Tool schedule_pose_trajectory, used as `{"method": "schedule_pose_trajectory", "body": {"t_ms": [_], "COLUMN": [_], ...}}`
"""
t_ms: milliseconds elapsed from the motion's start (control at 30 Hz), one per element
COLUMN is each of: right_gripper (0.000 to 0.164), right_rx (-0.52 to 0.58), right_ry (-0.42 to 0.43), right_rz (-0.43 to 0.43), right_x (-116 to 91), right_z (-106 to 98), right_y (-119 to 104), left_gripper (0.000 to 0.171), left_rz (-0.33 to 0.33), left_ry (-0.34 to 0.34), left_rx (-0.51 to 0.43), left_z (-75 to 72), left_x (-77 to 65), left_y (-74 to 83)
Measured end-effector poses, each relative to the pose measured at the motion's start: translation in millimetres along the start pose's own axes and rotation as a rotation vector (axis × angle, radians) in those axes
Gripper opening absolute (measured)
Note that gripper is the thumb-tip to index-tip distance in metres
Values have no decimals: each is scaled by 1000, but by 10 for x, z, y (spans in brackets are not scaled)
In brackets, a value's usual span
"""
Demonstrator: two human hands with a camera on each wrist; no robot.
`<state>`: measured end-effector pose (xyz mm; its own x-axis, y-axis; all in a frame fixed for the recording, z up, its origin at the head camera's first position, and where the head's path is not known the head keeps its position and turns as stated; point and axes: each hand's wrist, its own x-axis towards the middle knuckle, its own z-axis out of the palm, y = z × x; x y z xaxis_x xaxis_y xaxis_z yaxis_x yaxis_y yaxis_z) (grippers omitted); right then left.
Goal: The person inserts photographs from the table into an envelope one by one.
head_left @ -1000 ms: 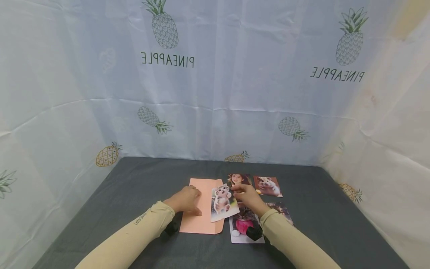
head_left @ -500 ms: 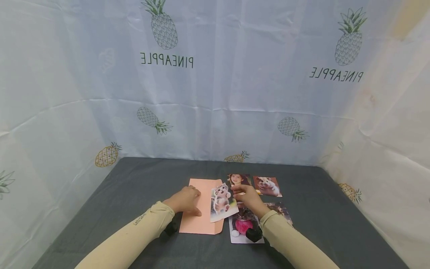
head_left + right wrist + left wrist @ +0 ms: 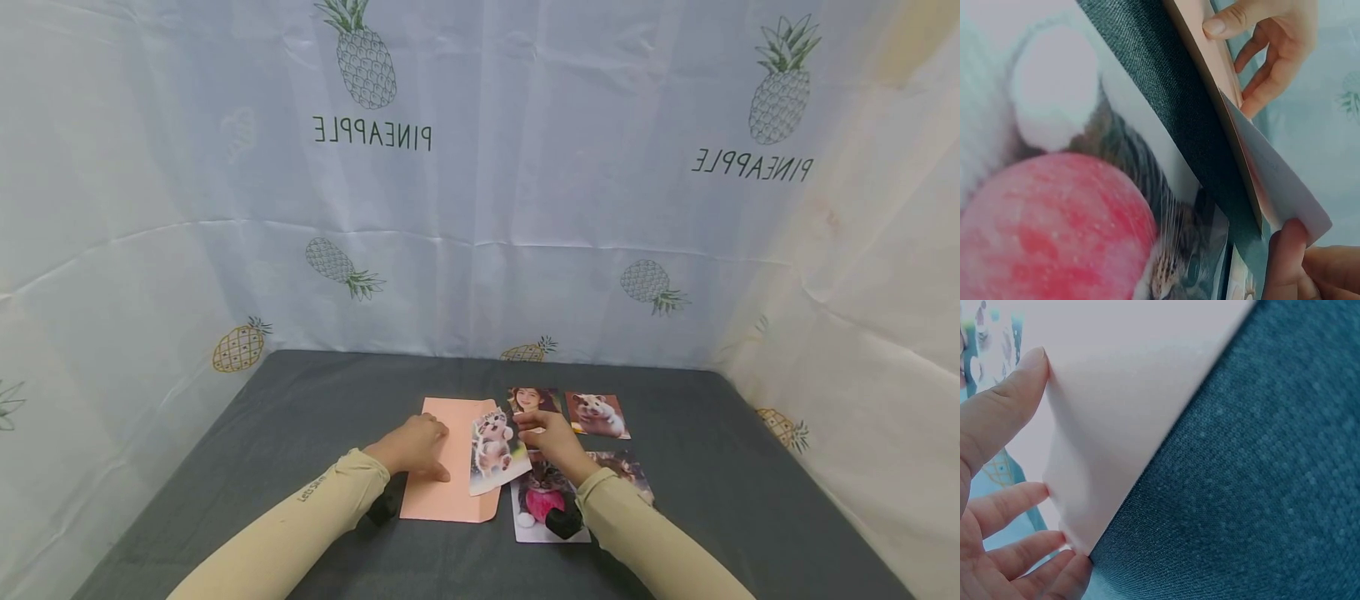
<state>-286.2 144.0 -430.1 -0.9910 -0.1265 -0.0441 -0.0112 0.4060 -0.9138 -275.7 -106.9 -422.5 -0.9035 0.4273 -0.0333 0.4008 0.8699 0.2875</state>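
A peach envelope (image 3: 427,504) lies on the dark cloth, its flap side to the right. My left hand (image 3: 414,446) rests on its left part, thumb and fingers spread over the paper; the left wrist view shows the fingertips (image 3: 1034,359) along the envelope. Between thumb and fingers, my right hand (image 3: 555,442) pinches a kitten photo (image 3: 491,454) by its right edge. That photo slants over the flap, its left side ending at the envelope's mouth. From the right wrist view, its pale back (image 3: 1288,187) rises at an angle from the envelope.
Beneath my right hand lies a photo of a cat with a pink ball (image 3: 543,504). Behind are a portrait photo (image 3: 528,400) and a hamster photo (image 3: 598,415). Another photo (image 3: 633,471) is partly covered by my right forearm. A pineapple-print curtain (image 3: 480,300) encloses the table.
The kitten photo and my right hand have shifted very slightly left. My left hand stays on the envelope in the same place.
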Motion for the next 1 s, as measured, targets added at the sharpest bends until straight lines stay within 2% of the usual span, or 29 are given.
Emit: {"method": "schedule_pose_trajectory", "body": {"t_ms": [300,600,1000], "right_gripper": [40,41,43], "right_rx": [-16,-50,-41], "right_ry": [-37,-11,-21], "right_rz": [21,-29,-15], "right_x": [-12,-18,-66], "right_z": [-32,-8,51], "right_y": [12,9,-21], "left_gripper": [69,70,71], "left_rz": [-11,-24,-38], "left_ry": [-17,-18,-31], "left_rx": [12,-2,-1], "left_z": [-6,3,5], "left_x": [17,30,39], "left_y": [0,-1,6]}}
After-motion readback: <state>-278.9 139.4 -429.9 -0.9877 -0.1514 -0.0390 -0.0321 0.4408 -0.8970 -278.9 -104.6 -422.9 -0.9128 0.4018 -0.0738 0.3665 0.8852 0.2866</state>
